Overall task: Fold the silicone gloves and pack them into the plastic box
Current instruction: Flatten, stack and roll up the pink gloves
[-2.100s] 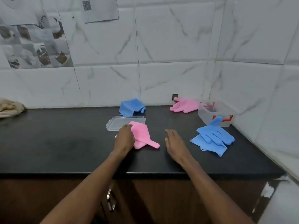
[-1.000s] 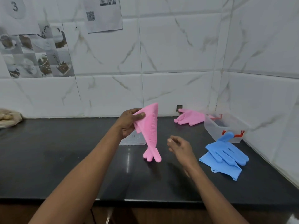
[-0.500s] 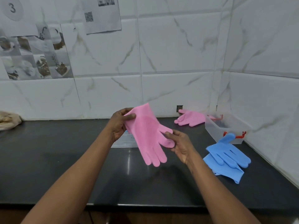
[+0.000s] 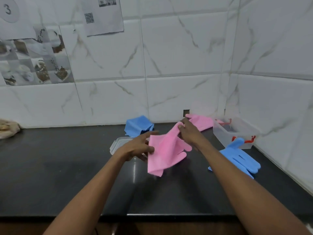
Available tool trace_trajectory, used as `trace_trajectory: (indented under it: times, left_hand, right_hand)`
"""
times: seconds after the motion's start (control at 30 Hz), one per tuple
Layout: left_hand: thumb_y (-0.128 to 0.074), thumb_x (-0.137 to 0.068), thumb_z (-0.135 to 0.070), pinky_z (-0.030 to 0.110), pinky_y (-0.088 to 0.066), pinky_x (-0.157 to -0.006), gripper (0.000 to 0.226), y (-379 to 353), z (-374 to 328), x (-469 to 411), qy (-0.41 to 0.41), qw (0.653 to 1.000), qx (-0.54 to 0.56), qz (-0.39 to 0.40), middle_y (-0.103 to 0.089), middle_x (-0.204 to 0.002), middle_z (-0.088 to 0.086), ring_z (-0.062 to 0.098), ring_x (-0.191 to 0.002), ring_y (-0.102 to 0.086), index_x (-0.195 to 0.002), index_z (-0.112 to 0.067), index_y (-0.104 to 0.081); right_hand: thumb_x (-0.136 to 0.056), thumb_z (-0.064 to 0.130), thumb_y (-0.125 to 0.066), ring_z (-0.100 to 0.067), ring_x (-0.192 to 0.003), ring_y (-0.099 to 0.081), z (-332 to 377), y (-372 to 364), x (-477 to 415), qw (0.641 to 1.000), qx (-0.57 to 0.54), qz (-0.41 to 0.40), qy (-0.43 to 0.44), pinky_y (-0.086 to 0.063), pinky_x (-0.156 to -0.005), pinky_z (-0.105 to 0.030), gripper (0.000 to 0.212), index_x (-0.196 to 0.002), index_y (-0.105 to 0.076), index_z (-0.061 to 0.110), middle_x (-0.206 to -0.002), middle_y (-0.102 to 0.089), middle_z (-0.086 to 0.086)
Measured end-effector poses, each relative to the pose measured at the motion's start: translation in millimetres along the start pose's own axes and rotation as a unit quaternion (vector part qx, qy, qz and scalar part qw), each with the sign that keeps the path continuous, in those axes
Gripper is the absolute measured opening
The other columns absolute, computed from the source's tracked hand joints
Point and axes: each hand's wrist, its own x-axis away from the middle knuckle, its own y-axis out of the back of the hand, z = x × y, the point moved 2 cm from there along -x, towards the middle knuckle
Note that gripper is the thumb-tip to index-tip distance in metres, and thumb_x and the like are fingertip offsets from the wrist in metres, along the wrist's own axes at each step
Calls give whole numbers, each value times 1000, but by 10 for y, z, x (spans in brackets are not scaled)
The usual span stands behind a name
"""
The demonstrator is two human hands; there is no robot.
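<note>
A pink silicone glove hangs between both hands above the black counter. My left hand holds its cuff edge with the thumb, fingers stretched out. My right hand pinches the glove's upper edge near the thumb part. A second pink glove lies flat by the back wall. Two blue gloves lie stacked at the right. A folded blue glove sits at the back. The clear plastic box with red clips stands in the right corner.
The box's clear lid lies on the counter behind my left hand. A beige cloth sits at the far left by the wall. Tiled walls close off the back and the right side.
The pink glove was lifted off the counter by my left hand, then my right hand took hold too. Both hands have since lowered it and turned it sideways.
</note>
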Motion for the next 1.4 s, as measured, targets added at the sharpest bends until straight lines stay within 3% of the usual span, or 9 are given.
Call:
trace_trajectory:
  times: [0.1,0.2,0.3,0.53,0.7,0.8,0.9,1.13,1.4]
  left_hand:
    - [-74,-76,-29,32,-57,-68,24,-27,-22,-49,18,986,-164,-17,-63,-88,-4,17,-84,-64,-98,-23,-68]
    - [-82,-63,-48,23,-44,-69,39,-126,-121,-160,-71,971,-213,-81,-63,-91,-11,7,-86,-58,-88,-21,-68]
    - [-87,-59,-49,25,-47,-89,69,-260,-276,-247,-119,986,-111,-21,-64,-114,-16,4,-105,-60,-119,-32,-59]
    - [-80,-71,-21,38,-58,-83,38,-444,-175,-423,-43,977,194,74,-74,-110,10,26,-100,-71,-108,-18,-72]
    - [-71,-71,-2,41,-59,-77,46,-389,4,-368,-61,889,455,-9,-71,-104,18,30,-92,-71,-117,-4,-65]
    - [-65,-76,7,50,-55,-91,48,-365,55,-333,-102,801,591,-5,-69,-111,20,35,-101,-68,-123,-1,-61]
    - [-72,-73,4,49,-52,-96,48,-446,9,-265,-143,766,626,25,-69,-111,21,33,-103,-68,-119,1,-61]
    - [-51,-76,-73,47,-33,-111,88,-189,83,-194,-224,691,687,-4,-55,-130,9,29,-120,-53,-145,-19,-41]
    - [-47,-61,-91,47,-38,-109,100,-134,78,-176,-196,651,730,-73,-61,-128,6,30,-121,-57,-136,-24,-53]
  right_hand:
    - [-103,24,-35,-23,-84,-56,-105,-114,89,997,47,-1,54,-39,-60,-30,12,-108,-42,16,-97,-58,-9]
    - [-103,28,-34,-20,-73,-54,49,-158,97,989,55,-1,134,-36,-56,-30,8,-101,-38,21,-81,-55,-1]
    - [-102,33,-35,-22,-72,-60,329,-153,75,976,47,28,212,-44,-59,-34,7,-105,-39,27,-87,-63,-5]
    - [-98,29,-46,-17,-90,-60,456,-111,73,957,84,58,272,-48,-76,-34,15,-113,-46,28,-102,-63,3]
    - [-90,43,-60,-16,-123,-50,-68,71,282,984,-109,-139,29,-38,-90,-27,58,-140,-39,23,-135,-50,2]
    - [-79,68,-58,-18,-113,-62,-437,-89,524,960,-265,6,-94,-46,-93,-33,69,-129,-58,20,-124,-65,2]
    - [-71,52,-79,-18,-103,-70,-524,-312,679,948,-288,127,-50,-55,-91,-38,60,-120,-65,20,-113,-73,2]
    - [-71,17,-84,-24,-90,-73,-658,-282,580,952,-281,53,-109,-60,-73,-40,39,-106,-70,9,-98,-77,-4]
    - [-83,11,-71,-37,-103,-68,-721,-337,601,774,-601,-3,-200,-55,-83,-55,36,-118,-60,5,-112,-71,-18]
